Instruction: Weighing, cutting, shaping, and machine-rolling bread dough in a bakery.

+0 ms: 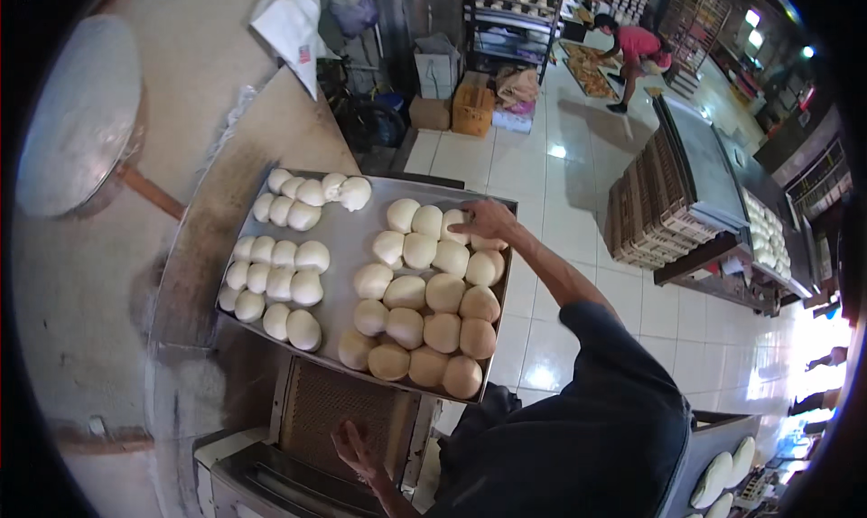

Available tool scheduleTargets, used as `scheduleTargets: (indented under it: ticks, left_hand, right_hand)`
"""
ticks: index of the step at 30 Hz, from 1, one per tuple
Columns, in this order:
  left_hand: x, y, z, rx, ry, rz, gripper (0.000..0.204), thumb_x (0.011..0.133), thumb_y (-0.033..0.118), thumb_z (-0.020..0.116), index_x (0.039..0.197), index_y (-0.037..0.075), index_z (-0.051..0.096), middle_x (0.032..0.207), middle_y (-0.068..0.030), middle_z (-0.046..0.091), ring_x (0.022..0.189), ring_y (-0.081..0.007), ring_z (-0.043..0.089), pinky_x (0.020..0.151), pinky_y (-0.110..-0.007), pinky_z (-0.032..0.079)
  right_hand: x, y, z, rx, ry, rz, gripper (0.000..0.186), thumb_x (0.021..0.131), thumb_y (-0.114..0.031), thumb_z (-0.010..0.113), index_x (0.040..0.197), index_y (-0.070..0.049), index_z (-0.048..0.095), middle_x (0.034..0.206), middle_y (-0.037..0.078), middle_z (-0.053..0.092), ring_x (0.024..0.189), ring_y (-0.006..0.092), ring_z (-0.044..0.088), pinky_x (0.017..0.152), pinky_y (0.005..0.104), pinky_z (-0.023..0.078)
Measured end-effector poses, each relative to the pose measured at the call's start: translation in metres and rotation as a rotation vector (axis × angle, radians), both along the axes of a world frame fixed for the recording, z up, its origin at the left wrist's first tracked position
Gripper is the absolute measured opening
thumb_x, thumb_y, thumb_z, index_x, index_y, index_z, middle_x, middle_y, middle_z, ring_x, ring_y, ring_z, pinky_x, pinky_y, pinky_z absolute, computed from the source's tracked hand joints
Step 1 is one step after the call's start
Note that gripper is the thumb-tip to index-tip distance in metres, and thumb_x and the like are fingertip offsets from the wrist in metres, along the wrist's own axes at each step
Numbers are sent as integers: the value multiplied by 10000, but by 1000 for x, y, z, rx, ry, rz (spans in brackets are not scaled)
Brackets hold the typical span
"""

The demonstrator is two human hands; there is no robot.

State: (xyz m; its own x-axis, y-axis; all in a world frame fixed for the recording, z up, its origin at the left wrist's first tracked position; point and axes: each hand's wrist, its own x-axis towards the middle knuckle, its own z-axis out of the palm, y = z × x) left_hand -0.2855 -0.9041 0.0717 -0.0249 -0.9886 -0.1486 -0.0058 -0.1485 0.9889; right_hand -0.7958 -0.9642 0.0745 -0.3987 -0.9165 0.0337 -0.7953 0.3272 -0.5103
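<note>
A wide metal tray point(339, 247) carries several rows of round, pale dough balls point(406, 292), packed closely on its right side. More dough balls point(280, 270) stand in smaller clusters along its left side. At the tray's upper right, my right hand point(488, 222) reaches over the rows, thumb and fingers around a dough ball point(455, 226) that stays among its neighbours. My left hand point(359, 450) hangs below the tray's lower edge, fingers apart and holding nothing. It is over a brown, mesh-like panel point(343, 410) in a pale frame.
A worn ledge point(203, 274) borders the tray's left. Beyond it lies a round pale disc point(81, 112). Stacked crates point(646, 197) stand on the tiled floor at right; cardboard boxes point(472, 107) and a tray rack point(513, 21) are behind. A person in red point(637, 48) bends over trays farther off.
</note>
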Motion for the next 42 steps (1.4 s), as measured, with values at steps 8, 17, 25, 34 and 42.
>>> scheduleTargets:
  ticks: [8,17,25,34,42]
  left_hand:
    - [63,36,40,-219,-16,-36,189,965,185,515,1071,39,572,868,-56,614,740,-148,575,687,-276,467]
    - [95,78,58,-157,182,-62,317,942,221,555,1207,54,506,1000,-92,598,841,-176,584,747,-282,468]
    - [49,86,91,-318,453,-10,572,911,243,535,1404,61,308,1259,-172,469,1046,-278,543,894,-362,494]
    - [51,89,89,-32,396,-26,611,921,285,514,1431,57,267,1357,-207,396,1088,-308,537,899,-387,492]
    - [64,87,78,99,458,-151,433,988,280,423,1314,-1,470,1215,-167,568,1049,-244,571,891,-346,476]
  right_hand:
    - [159,-11,148,-100,422,123,185,663,-244,645,762,-89,669,739,134,658,679,343,629,612,407,510]
    - [275,35,191,-279,181,372,144,684,-229,685,710,-88,668,700,62,658,634,277,603,629,371,487]
    - [383,121,188,-259,-810,807,290,832,-239,724,1075,-110,633,872,30,656,768,126,576,721,266,453]
    - [428,176,66,-179,-2082,220,378,856,-178,696,1189,-109,532,997,47,603,883,154,561,839,267,445]
    - [404,162,93,-314,-1049,553,270,774,-55,704,1023,-67,601,1013,53,597,903,167,558,821,283,449]
